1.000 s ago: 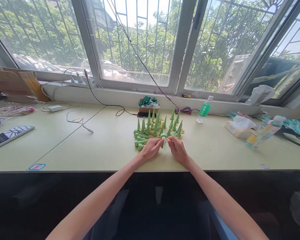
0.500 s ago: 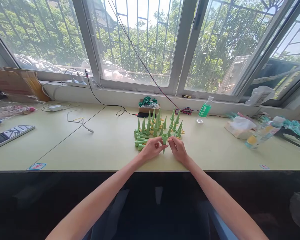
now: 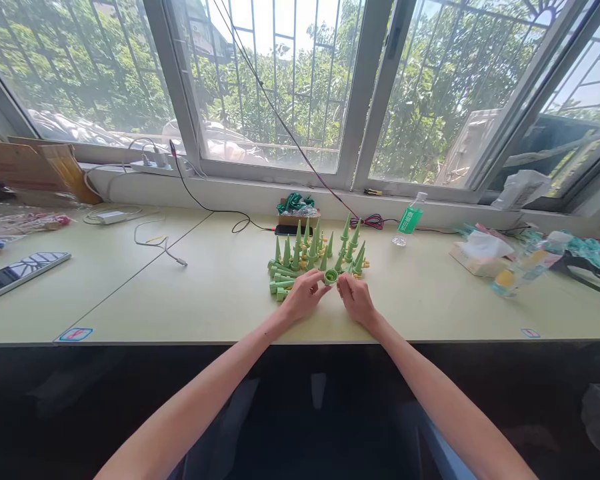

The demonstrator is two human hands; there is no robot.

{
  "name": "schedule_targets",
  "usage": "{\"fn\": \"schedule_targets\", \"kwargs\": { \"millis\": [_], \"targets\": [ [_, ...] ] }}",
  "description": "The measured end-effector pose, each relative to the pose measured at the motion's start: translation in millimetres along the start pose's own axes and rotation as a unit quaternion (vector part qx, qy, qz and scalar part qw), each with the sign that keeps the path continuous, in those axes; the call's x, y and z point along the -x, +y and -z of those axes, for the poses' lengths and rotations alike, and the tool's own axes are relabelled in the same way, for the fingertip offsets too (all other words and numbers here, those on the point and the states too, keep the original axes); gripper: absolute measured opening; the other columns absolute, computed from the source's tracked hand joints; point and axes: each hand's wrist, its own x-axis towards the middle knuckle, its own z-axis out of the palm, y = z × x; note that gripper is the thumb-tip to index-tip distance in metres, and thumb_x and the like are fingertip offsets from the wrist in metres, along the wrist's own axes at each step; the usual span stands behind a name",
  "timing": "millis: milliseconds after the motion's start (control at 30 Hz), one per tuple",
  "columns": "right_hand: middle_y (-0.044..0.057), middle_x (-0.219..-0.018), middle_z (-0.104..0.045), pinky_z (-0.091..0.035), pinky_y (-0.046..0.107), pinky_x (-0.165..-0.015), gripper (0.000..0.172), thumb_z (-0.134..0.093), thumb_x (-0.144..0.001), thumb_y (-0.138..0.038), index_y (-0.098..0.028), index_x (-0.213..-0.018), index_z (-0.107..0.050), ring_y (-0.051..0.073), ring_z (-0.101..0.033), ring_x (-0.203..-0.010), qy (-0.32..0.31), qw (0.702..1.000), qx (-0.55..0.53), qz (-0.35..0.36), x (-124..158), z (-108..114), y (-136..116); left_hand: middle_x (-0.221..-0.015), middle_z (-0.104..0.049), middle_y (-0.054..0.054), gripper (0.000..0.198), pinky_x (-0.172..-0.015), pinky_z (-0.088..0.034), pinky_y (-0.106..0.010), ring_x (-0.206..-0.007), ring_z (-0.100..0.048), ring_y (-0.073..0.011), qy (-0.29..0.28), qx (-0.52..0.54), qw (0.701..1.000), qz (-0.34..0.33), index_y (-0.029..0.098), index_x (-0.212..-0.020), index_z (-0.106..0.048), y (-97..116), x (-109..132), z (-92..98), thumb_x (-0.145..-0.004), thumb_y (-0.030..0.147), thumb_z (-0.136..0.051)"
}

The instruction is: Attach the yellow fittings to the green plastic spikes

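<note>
Tipped up since before, the cone shows its mouth; your left hand and right hand pinch its sides, steadying it just before the cluster.

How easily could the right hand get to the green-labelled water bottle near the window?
Probably yes: bare table lies between the right hand and the water bottle; the standing cones sit aside. It shares a green cone with the left hand, though.
</note>
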Motion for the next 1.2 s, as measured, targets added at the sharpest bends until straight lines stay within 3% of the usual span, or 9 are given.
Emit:
{"fn": "schedule_targets", "kwargs": {
  "millis": [167,433,600,800,1200],
  "targets": [
    [-0.002,-0.062,-0.048,-0.036,0.025,-0.057,0.034,-0.031,-0.102,-0.037,-0.022,-0.075,-0.043,0.012,-0.045,-0.053,0.047,0.999,0.023,0.003,0,0,1,-0.088,-0.058,-0.003,0.023,-0.056,-0.042,-0.023,-0.056,-0.047,-0.0081,0.018,0.004,1.0,0.02,0.017,-0.089,-0.063,-1,-1,-0.8,-0.092,0.038,-0.052],
    [-0.002,-0.064,-0.049,-0.037,0.025,-0.059,0.031,-0.034,-0.102,-0.035,-0.022,-0.076,-0.045,0.012,-0.045,-0.056,0.028,0.999,0.026,0.02,0,3,-2,-0.05,-0.049,-0.001,0.064,-0.066,-0.046,-0.027,-0.061,-0.058,-0.0156,0.007,0.063,0.996,0.07,0.015,-0.064,-0.064,7,-1,2.0,-0.1,0.05,-0.024],
    [-0.001,-0.067,-0.051,-0.037,0.025,-0.061,0.029,-0.036,-0.101,-0.033,-0.021,-0.078,-0.049,0.012,-0.046,-0.059,-0.012,0.999,0.014,0.037,-1,4,-6,-0.041,-0.043,-0.001,0.072,-0.072,-0.045,-0.029,-0.063,-0.061,-0.0181,-0.016,0.07,0.994,0.079,0.018,-0.043,-0.048,10,0,3.4,-0.099,0.053,-0.02],
    [-0.001,-0.068,-0.051,-0.037,0.024,-0.062,0.025,-0.037,-0.101,-0.032,-0.021,-0.083,-0.051,0.012,-0.047,-0.06,-0.017,0.999,0.005,0.043,-1,4,-4,-0.051,-0.049,-0.001,0.066,-0.069,-0.041,-0.028,-0.058,-0.052,-0.0139,-0.018,0.051,0.997,0.06,0.017,-0.046,-0.044,11,0,5.9,-0.1,0.05,-0.024],
    [-0.002,-0.067,-0.052,-0.037,0.025,-0.062,0.025,-0.035,-0.101,-0.033,-0.022,-0.083,-0.048,0.012,-0.048,-0.059,-0.018,0.999,0.016,0.024,-1,4,-1,-0.076,-0.048,-0.001,0.043,-0.063,-0.041,-0.025,-0.066,-0.049,-0.0116,-0.038,0.017,0.999,0.01,0.015,-0.068,-0.051,16,0,8.4,-0.099,0.041,-0.035]
  ]
}}
